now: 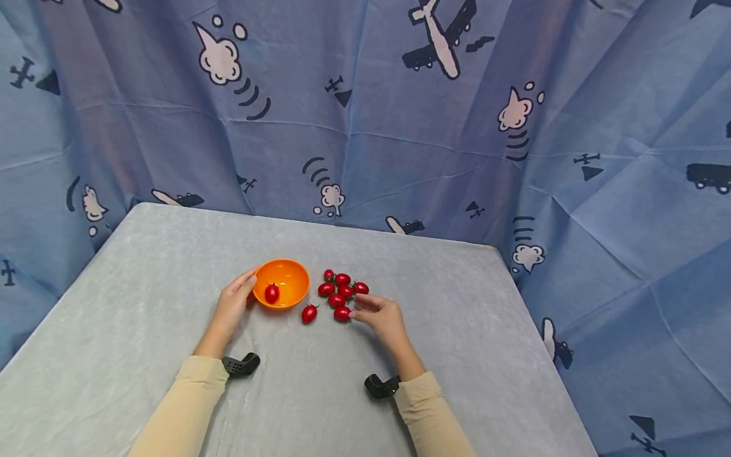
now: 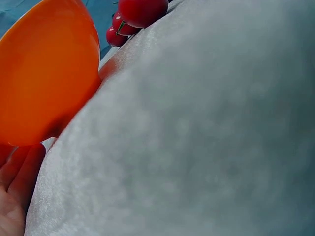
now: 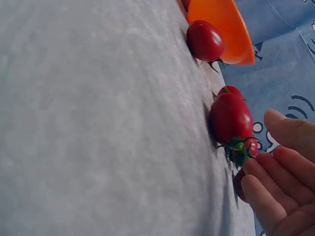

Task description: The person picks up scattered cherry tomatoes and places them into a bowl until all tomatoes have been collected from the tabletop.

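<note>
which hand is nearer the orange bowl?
Left. The left hand touches the orange bowl at its left rim. The right hand is off to the bowl's right, fingertips by the loose tomatoes.

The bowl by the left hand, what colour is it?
Plain bright orange bowl; the head view shows it best.

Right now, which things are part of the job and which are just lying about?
In use: left hand on the bowl; one tomato in bowl; loose tomatoes; right hand at the nearest tomato.
Lying about: table cloth; backdrop.
</note>
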`<state>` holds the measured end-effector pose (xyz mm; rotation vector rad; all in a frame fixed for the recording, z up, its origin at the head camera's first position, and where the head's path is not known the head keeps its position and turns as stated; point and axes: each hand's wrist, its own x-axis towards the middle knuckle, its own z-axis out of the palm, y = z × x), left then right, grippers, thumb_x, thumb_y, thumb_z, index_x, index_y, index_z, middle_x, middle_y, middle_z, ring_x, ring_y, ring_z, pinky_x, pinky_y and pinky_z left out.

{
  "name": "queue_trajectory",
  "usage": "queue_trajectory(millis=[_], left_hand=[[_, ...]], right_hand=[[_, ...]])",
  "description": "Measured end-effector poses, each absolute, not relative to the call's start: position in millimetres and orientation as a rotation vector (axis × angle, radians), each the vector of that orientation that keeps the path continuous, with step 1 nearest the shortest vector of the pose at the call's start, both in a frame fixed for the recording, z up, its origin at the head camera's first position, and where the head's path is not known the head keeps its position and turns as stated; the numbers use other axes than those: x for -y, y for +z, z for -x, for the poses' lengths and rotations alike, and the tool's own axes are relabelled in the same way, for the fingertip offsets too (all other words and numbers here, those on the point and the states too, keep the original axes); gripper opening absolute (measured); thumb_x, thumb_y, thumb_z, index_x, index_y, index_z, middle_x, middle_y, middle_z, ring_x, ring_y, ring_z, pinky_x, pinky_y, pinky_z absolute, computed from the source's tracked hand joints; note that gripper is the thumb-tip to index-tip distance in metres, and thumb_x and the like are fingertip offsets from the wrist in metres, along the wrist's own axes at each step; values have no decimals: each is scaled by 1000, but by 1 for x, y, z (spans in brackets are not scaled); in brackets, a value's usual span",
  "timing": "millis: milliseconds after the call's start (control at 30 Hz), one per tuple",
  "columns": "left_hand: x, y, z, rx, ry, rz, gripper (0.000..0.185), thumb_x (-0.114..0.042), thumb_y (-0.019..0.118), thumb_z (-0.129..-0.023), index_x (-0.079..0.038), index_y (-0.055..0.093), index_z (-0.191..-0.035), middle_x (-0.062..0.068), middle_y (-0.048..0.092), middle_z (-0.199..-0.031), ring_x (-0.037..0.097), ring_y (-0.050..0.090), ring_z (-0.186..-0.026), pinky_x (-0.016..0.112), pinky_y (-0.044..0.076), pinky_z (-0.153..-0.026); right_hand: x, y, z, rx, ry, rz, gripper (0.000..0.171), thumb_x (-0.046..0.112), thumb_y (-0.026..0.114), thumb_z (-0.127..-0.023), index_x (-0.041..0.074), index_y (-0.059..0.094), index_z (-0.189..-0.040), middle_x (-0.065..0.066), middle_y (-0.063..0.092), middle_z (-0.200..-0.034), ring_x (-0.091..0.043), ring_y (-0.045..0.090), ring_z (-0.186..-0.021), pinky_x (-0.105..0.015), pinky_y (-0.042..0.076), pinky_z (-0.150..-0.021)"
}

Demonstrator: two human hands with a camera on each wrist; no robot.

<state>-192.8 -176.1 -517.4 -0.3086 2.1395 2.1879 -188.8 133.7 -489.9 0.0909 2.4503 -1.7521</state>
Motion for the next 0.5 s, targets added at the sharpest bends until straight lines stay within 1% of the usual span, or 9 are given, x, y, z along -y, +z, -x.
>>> queue_trajectory(millis=[167, 367, 433, 500], left_hand=[[176, -518, 193, -2126, 2200, 310, 52, -33, 39, -108, -7, 38, -153, 11, 37, -160, 24, 37, -146, 38, 30, -121], [176, -518, 193, -2127, 2195, 320, 53, -34, 39, -108, -8, 37, -153, 11, 37, -160, 24, 37, -146, 38, 31, -121], [176, -519, 194, -2123, 2199, 326, 52, -33, 39, -108, -7, 38, -153, 10, 38, -159, 23, 38, -145, 37, 32, -120], [175, -519, 194, -2121, 2199, 333, 52, -33, 39, -108, -8, 38, -153, 9, 39, -159, 19, 41, -142, 33, 34, -119]], right_hand=[[-132, -494, 189, -2474, -1699, -45, 43, 8, 83, -78, 2, 72, -119, -16, 73, -118, -29, 67, -115, -35, 58, -92], [-129, -499, 189, -2505, -1659, -26, 43, 9, 84, -78, 3, 73, -118, -15, 73, -117, -27, 69, -111, -34, 59, -89], [-128, -501, 189, -2516, -1665, -17, 42, 8, 84, -77, 2, 73, -117, -16, 73, -116, -28, 69, -111, -34, 59, -88], [-127, -503, 189, -2528, -1671, -9, 41, 7, 84, -77, 1, 74, -115, -16, 73, -115, -28, 69, -110, -34, 59, -88]])
